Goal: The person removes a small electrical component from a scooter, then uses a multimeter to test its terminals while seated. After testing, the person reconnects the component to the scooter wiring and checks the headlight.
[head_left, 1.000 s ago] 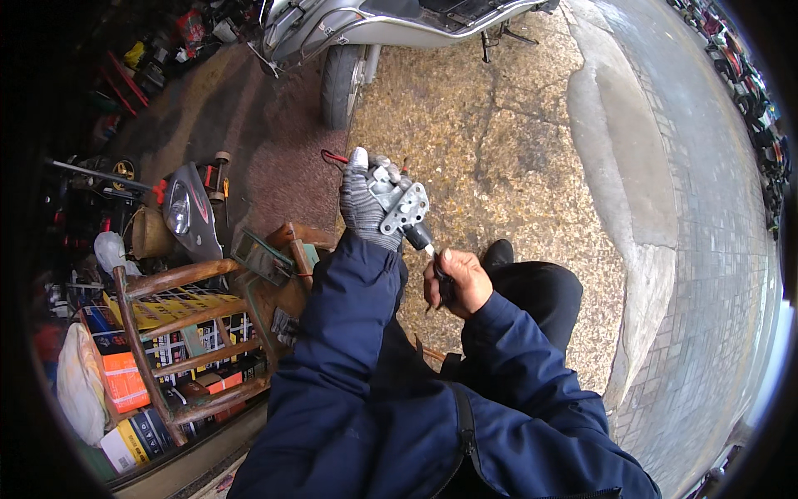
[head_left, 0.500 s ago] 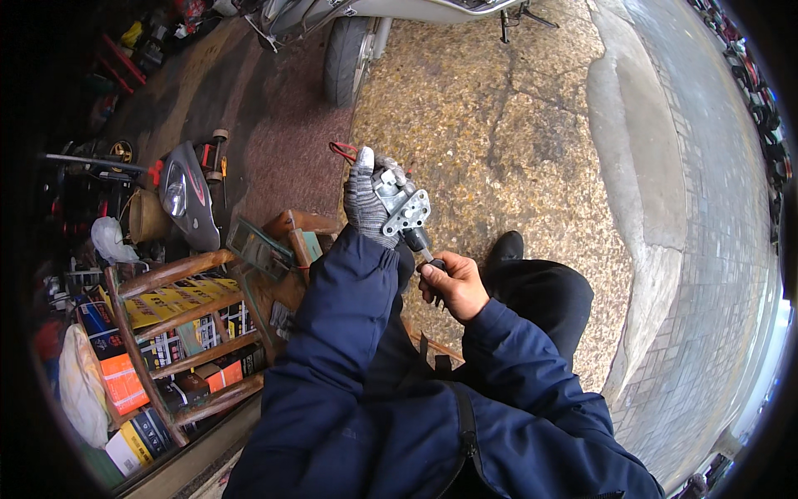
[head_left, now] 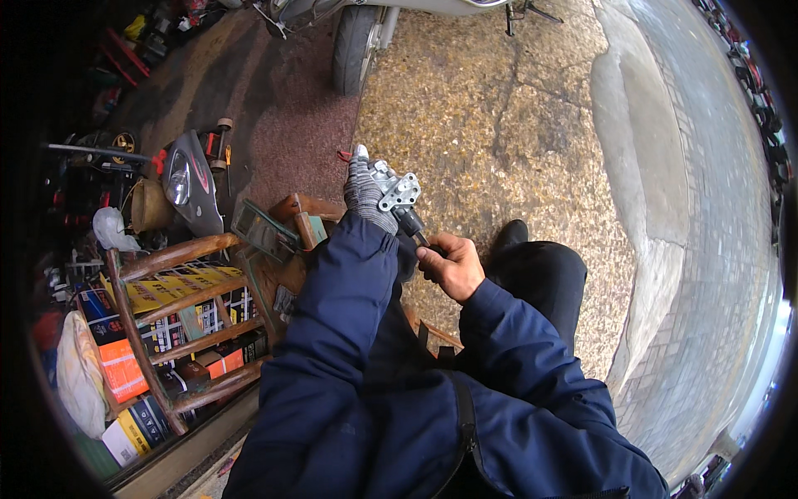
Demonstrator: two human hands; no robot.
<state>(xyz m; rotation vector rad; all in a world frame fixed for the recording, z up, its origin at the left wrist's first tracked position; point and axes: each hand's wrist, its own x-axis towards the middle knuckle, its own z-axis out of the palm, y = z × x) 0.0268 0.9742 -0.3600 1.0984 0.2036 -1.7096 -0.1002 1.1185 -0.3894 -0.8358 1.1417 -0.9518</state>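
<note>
My left hand [head_left: 363, 196], in a striped grey knit glove, is closed around a metal ignition lock [head_left: 401, 192]. The lock has a silver bracket with several holes and a black barrel pointing toward me. Thin red wire shows beside the gloved fingertips. Bare and closed, my right hand [head_left: 454, 268] pinches a key [head_left: 421, 240] at the end of that barrel. Its head is mostly hidden by the fingers, and I cannot tell how deep the blade sits in the lock.
A scooter wheel [head_left: 352, 51] stands on the floor ahead. To the left lie a grey headlight fairing [head_left: 193, 185], a wicker basket [head_left: 150, 205] and a wooden rack [head_left: 191, 327] with colourful boxes behind its slats. A wooden stool [head_left: 303, 218] is beside my left sleeve.
The ignition lock has tilted in my left hand, and its bracket faces a little differently. My right hand has turned slightly at the key. Less of the red wire shows.
</note>
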